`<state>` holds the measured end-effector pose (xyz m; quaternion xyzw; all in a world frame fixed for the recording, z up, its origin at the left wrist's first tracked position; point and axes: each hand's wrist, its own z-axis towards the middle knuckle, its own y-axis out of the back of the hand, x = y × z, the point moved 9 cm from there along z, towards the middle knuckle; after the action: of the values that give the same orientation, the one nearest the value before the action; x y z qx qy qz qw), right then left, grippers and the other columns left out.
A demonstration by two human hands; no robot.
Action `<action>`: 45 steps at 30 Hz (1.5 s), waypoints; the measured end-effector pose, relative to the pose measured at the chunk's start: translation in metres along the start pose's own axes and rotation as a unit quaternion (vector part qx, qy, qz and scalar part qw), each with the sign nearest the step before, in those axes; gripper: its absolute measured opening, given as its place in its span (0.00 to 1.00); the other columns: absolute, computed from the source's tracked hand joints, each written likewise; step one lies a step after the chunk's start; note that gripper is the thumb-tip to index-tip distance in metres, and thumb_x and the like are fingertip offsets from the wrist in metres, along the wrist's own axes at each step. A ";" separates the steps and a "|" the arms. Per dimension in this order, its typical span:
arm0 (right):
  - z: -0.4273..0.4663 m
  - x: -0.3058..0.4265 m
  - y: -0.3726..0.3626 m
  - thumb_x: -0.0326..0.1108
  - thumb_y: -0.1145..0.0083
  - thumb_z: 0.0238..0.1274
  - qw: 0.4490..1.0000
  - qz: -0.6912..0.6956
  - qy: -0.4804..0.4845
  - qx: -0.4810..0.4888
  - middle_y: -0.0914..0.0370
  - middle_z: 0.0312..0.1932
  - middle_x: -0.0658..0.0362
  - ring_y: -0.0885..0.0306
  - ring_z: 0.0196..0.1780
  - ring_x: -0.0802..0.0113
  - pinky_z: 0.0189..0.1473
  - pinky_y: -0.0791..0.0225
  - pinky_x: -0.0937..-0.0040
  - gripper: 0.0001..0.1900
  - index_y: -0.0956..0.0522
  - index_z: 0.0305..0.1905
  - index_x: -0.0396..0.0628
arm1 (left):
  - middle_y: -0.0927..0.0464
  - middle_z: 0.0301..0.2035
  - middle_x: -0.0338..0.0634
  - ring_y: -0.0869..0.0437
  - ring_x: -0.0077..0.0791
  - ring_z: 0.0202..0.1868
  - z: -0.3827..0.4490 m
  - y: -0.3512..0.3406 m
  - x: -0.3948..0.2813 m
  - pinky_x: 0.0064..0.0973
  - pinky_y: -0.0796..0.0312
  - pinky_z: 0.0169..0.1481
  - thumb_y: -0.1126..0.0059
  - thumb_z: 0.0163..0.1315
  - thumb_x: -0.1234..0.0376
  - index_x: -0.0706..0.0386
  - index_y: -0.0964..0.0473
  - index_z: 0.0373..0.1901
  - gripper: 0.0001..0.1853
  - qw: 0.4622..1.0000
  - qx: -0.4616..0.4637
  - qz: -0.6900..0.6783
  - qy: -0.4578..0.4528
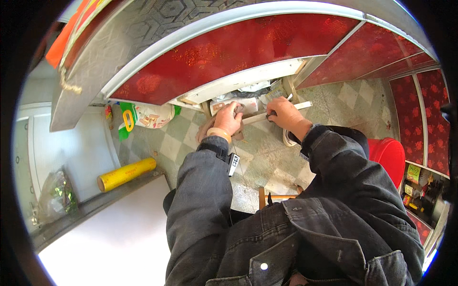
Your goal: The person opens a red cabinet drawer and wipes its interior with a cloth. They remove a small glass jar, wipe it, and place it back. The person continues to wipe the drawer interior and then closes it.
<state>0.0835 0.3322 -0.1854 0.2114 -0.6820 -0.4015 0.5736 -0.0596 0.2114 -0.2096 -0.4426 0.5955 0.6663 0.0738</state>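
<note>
My left hand (pixel 227 118) is closed on a grey-brown cloth (pixel 205 129), which hangs below and beside the wrist. My right hand (pixel 286 113) is curled, palm down, around a small dark item (pixel 272 113), too hidden to name. Both hands are just in front of an open low compartment beneath the red cabinet panels. A whitish rail (pixel 304 105) runs along its front edge, close under my right hand. Inside are a white printed box (pixel 251 104) behind my left hand, and crumpled plastic bags (pixel 254 87) farther back.
Red glossy cabinet panels (pixel 229 46) curve overhead under a grey patterned countertop (pixel 171 18). A printed bag with a yellow handle (pixel 154 115) lies on the tiled floor (pixel 179 139) at left. A yellow roll (pixel 127 174) rests on a ledge. A red bucket (pixel 388 157) stands at my right.
</note>
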 end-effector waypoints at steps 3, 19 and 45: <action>0.002 -0.004 -0.003 0.30 0.34 0.47 1.000 -0.001 -0.018 0.007 0.24 0.33 0.55 0.27 0.46 0.51 0.53 0.33 0.57 0.07 0.22 0.32 0.47 | 0.17 0.40 0.55 0.17 0.55 0.47 0.016 0.003 0.021 0.41 0.25 0.50 0.38 0.57 0.66 0.53 0.21 0.45 0.13 0.991 0.052 0.121 0.011; 0.000 -0.006 -0.003 0.29 0.31 0.48 0.999 -0.005 -0.051 0.006 0.24 0.36 0.55 0.27 0.49 0.51 0.52 0.31 0.56 0.10 0.22 0.34 0.45 | 0.16 0.39 0.54 0.14 0.49 0.42 -0.052 0.130 0.089 0.39 0.25 0.50 0.42 0.62 0.69 0.63 0.23 0.46 0.12 0.962 -0.237 -0.009 0.136; 0.001 -0.009 -0.005 0.31 0.35 0.49 0.998 -0.012 -0.059 -0.014 0.21 0.36 0.53 0.27 0.51 0.49 0.54 0.32 0.55 0.06 0.21 0.33 0.46 | 0.23 0.57 0.56 0.22 0.52 0.58 -0.145 0.086 0.156 0.38 0.33 0.66 0.47 0.60 0.75 0.63 0.31 0.64 0.27 0.939 -0.232 0.010 0.252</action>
<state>0.0839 0.3358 -0.1949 0.1876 -0.7063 -0.4294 0.5305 -0.1340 -0.0043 -0.2378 -0.5948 0.4281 0.6533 -0.1901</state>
